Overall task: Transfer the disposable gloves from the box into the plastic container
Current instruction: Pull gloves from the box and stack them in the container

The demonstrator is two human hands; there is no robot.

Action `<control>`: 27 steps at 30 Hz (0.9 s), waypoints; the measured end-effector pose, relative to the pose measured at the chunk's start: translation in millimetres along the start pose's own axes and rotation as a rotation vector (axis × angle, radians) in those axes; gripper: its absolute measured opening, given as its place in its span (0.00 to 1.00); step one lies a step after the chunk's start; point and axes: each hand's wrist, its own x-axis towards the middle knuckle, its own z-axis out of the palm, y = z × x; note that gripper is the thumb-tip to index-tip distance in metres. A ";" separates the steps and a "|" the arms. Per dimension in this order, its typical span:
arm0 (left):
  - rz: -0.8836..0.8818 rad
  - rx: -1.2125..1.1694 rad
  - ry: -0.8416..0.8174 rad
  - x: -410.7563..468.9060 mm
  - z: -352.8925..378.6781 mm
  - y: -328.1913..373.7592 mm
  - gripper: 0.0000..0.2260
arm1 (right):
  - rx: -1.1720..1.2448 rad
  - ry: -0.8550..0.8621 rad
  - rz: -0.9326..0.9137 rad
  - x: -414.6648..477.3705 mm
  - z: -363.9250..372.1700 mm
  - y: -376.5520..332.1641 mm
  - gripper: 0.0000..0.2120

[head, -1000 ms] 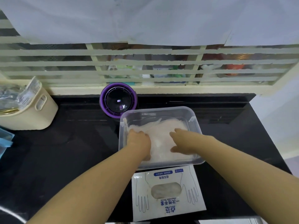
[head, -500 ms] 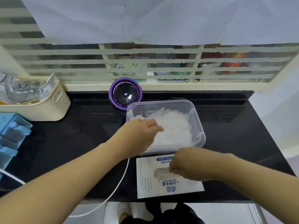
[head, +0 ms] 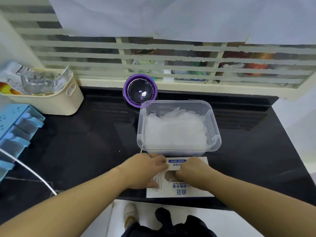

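Observation:
A flat white glove box (head: 183,189) with blue print lies at the counter's front edge. My left hand (head: 145,170) lies flat on its left part and holds it down. My right hand (head: 192,169) is curled over the box's oval opening with its fingertips inside, hidden from view. Just behind the box stands a clear plastic container (head: 214,129) without a lid. A pile of translucent white disposable gloves (head: 174,130) fills it.
A purple round device (head: 140,91) sits behind the container by the window ledge. A cream basket (head: 51,101) with packets stands at the back left, a blue organiser (head: 15,130) at the left edge. A white cable (head: 30,173) crosses the black counter (head: 89,147).
Both hands have left the container. The right hand came down to the box first and now has its fingers in the opening; the left hand followed and rests on the box.

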 end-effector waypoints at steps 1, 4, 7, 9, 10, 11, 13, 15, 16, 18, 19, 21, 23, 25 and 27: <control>0.007 -0.005 0.021 2.0 -1.3 -0.9 0.30 | -0.021 0.003 -0.005 1.0 -0.9 -1.0 0.10; 0.007 -0.024 0.004 4.7 -4.3 -1.4 0.32 | -0.015 0.042 -0.033 0.0 -4.7 -1.6 0.11; -0.010 -0.032 -0.008 7.6 -6.7 -2.0 0.36 | 0.129 0.169 -0.088 -6.3 -9.5 4.9 0.14; -0.028 -0.044 -0.009 9.7 -6.8 -3.6 0.38 | 0.068 0.231 -0.121 -9.1 -6.6 9.1 0.16; -0.028 -0.044 -0.015 10.9 -6.9 -3.6 0.39 | 0.041 0.220 -0.111 -11.0 -5.2 10.4 0.15; -0.026 -0.041 -0.017 11.9 -6.7 -3.6 0.40 | 0.039 0.226 -0.106 -12.1 -4.3 11.8 0.13; -0.024 -0.039 -0.013 14.0 -5.8 -3.9 0.40 | 0.100 0.263 -0.100 -13.2 -3.3 14.9 0.10; -0.026 -0.044 -0.016 15.6 -5.9 -4.1 0.41 | 0.144 0.308 -0.097 -15.2 -3.8 12.5 0.07; -0.026 -0.045 -0.020 15.8 -6.3 -3.9 0.41 | 0.165 0.307 -0.075 -16.3 -2.9 11.4 0.07; -0.027 -0.047 -0.029 16.0 -7.4 -3.3 0.41 | 0.205 0.273 -0.021 -15.1 1.4 7.7 0.10; -0.026 -0.047 -0.032 16.0 -7.6 -3.2 0.41 | 0.213 0.279 -0.015 -13.6 3.5 5.9 0.11; -0.028 -0.048 -0.033 15.6 -7.7 -3.0 0.41 | 0.171 0.278 -0.026 -9.2 7.2 4.3 0.07; -0.032 -0.048 -0.038 15.1 -9.1 -1.7 0.40 | 0.157 0.316 -0.001 -7.9 3.1 2.6 0.06; -0.038 -0.040 -0.043 14.3 -10.8 -0.3 0.40 | 0.290 0.332 0.026 -9.6 -9.1 1.1 0.02; -0.046 -0.044 -0.049 13.5 -12.6 0.5 0.40 | 0.403 0.345 -0.004 -17.3 -22.5 2.6 0.09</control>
